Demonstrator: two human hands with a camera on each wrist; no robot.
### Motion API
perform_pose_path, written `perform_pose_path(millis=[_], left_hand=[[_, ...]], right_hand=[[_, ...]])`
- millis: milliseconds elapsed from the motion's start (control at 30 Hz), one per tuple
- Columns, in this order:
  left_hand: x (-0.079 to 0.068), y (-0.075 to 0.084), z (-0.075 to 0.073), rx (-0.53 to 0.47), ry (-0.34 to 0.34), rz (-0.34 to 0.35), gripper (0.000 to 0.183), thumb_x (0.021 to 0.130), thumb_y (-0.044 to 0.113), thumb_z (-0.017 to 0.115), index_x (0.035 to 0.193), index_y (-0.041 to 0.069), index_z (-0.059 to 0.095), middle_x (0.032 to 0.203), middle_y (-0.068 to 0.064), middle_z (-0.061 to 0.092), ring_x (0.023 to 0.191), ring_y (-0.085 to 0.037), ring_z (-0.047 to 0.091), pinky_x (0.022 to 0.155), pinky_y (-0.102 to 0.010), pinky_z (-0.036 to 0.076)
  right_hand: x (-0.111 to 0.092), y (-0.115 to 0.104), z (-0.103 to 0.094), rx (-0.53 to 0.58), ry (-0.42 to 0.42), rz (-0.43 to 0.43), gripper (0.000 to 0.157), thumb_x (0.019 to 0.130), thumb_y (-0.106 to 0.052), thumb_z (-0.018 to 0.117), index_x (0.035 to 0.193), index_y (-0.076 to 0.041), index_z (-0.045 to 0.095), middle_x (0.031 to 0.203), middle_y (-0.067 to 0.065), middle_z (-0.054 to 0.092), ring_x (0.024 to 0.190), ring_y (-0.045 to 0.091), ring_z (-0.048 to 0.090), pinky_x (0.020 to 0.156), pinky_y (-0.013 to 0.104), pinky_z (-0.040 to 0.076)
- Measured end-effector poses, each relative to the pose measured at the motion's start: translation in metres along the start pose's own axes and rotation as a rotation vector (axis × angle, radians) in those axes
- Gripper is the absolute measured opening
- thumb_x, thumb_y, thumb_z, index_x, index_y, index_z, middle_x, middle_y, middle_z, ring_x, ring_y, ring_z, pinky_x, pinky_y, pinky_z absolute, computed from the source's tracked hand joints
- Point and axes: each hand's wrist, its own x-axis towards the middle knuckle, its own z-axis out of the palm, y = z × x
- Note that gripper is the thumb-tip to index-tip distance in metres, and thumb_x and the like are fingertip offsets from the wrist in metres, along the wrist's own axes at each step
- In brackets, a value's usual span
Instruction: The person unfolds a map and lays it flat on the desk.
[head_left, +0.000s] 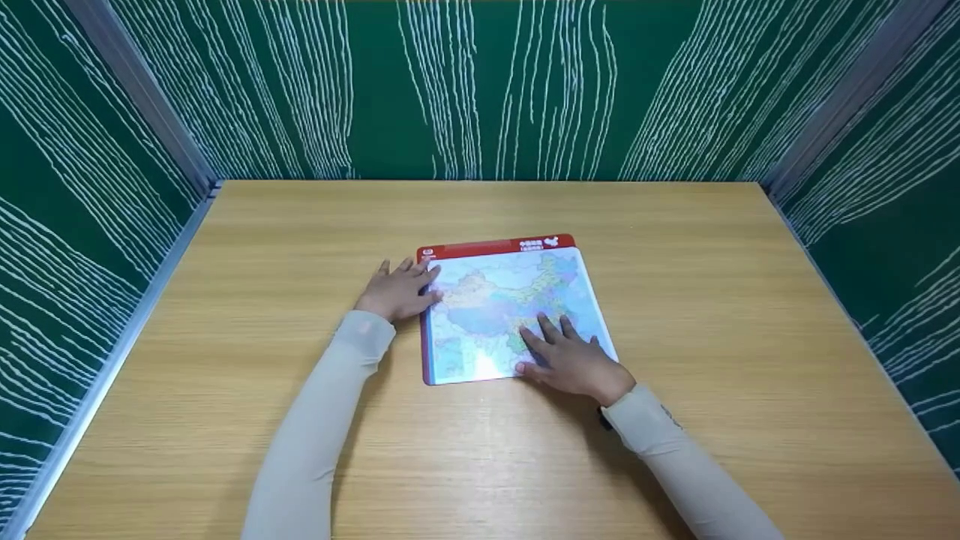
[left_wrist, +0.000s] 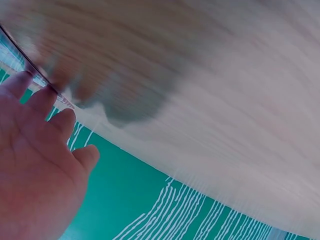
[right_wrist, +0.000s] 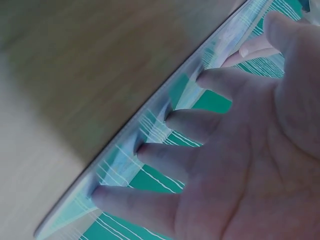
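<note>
A glossy map board (head_left: 487,300) with a red header strip lies flat on the wooden table, slightly turned. My left hand (head_left: 400,289) is at its upper left edge, fingers spread, with thumb and index finger reaching onto the board. In the left wrist view, the left palm (left_wrist: 37,160) shows with its fingertips along the board's edge. Over the lower right part of the map, my right hand (head_left: 570,361) rests with fingers spread. Seen from the right wrist, the extended fingers of the right hand (right_wrist: 215,145) touch the board's shiny surface (right_wrist: 117,155).
The wooden table (head_left: 300,232) extends around the board on all sides. Green panels with white wavy lines (head_left: 480,90) stand behind it and to both sides, joined by grey metal posts (head_left: 142,90). Light glares off the lower part of the map.
</note>
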Motion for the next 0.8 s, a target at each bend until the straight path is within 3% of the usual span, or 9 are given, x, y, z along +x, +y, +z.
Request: perform_pose_path(millis=[400, 800], left_hand=[[-0.007, -0.001, 0.002, 0.016, -0.019, -0.005, 0.074, 0.092, 0.063, 0.042, 0.154, 0.032, 0.015, 0.162, 0.005, 0.013, 0.151, -0.027, 0.002, 0.12, -0.056, -0.002], [-0.015, 0.0, 0.0, -0.071, -0.067, 0.022, 0.083, 0.088, 0.061, 0.05, 0.154, 0.027, 0.016, 0.162, 0.0, 0.012, 0.151, -0.027, 0.001, 0.119, -0.056, -0.003]], right_hand=[[0.005, 0.005, -0.003, -0.009, -0.007, 0.034, 0.075, 0.093, -0.062, 0.044, 0.153, -0.021, 0.025, 0.161, 0.015, 0.013, 0.145, 0.048, 0.008, 0.099, 0.08, 0.019], [0.008, 0.014, -0.006, 0.003, -0.011, 0.005, 0.075, 0.094, -0.056, 0.049, 0.154, -0.019, 0.024, 0.161, 0.016, 0.012, 0.145, 0.048, 0.007, 0.097, 0.081, 0.019]])
